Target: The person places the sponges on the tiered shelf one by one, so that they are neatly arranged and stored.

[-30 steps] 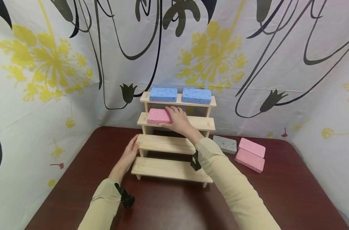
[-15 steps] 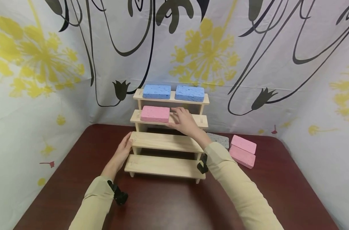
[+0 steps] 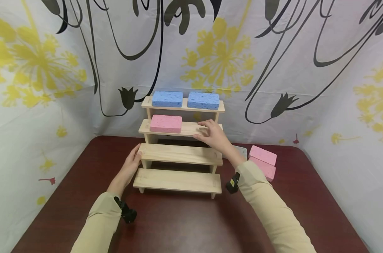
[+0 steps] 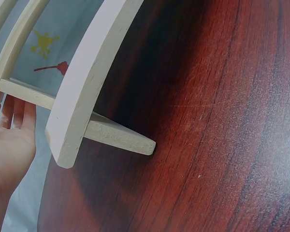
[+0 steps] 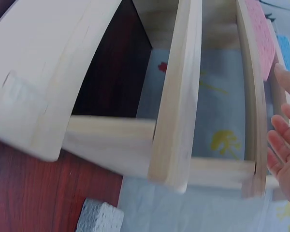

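A tiered wooden shelf (image 3: 178, 181) stands on the table. Two blue sponges, the left one (image 3: 167, 99) and the right one (image 3: 203, 101), lie side by side on its top tier. On the left part of the tier below sits a pink sponge (image 3: 166, 123). My left hand (image 3: 127, 169) holds the left end of a lower tier, its fingers against the side of the frame in the left wrist view. Over the right part of the pink sponge's tier is my right hand (image 3: 217, 137), fingers spread and holding nothing, apart from that sponge.
Right of the shelf, a grey sponge (image 3: 242, 151) lies on the dark red table (image 3: 178, 225), partly hidden by the right arm. Beside it are two pink sponges, one (image 3: 263, 155) behind the other (image 3: 263, 168). A patterned cloth (image 3: 223, 42) hangs behind.
My right hand has let go of the pink sponge and moved right along the tier. The sponge stays on the left part. My left hand keeps its place; the head view has shifted slightly.
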Motion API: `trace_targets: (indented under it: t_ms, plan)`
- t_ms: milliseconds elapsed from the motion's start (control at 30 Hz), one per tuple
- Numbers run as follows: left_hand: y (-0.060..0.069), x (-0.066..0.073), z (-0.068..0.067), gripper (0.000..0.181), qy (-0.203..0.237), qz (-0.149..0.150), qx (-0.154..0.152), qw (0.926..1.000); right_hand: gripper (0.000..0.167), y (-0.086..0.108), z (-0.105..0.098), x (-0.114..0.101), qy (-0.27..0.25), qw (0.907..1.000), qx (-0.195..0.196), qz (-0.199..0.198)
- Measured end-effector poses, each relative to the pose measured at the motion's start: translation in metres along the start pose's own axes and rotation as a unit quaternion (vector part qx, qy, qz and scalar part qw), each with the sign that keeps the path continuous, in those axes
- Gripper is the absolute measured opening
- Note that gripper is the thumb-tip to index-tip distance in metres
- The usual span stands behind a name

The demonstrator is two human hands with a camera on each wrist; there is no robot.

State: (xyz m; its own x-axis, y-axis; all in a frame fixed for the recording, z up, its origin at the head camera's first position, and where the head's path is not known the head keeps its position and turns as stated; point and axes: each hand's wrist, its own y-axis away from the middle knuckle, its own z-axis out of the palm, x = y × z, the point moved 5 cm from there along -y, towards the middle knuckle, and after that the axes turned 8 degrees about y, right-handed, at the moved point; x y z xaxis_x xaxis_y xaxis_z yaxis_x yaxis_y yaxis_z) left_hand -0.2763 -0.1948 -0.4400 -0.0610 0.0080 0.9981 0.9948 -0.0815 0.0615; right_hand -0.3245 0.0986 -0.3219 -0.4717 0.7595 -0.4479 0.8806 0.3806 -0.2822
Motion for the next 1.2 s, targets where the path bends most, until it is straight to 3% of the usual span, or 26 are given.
trace_targets:
  t_ms: [167, 400, 667, 933, 1200]
  plan:
    - [0.0, -0.002, -0.003, 0.058, -0.007, -0.004, 0.004, 1.0, 0.05, 0.011, -0.008, 0.015, -0.013, 0.9997, 0.011, 0.016]
    - [0.0, -0.001, -0.006, 0.059, -0.015, 0.001, 0.007, 0.9999, 0.048, 0.025, -0.018, 0.038, -0.004, 0.998, 0.06, 0.021]
    - [0.001, 0.0, -0.006, 0.059, 0.004, -0.003, 0.0, 1.0, 0.051, 0.04, -0.029, 0.064, 0.004, 0.9956, 0.087, 0.036]
    - [0.002, 0.002, -0.003, 0.059, 0.013, -0.002, -0.005, 0.9999, 0.056, 0.068, -0.029, 0.111, -0.001, 0.991, 0.065, 0.117]
    - [0.004, 0.006, 0.002, 0.056, 0.018, -0.01, -0.014, 0.9997, 0.06, 0.109, -0.022, 0.161, -0.024, 0.977, 0.04, 0.208]
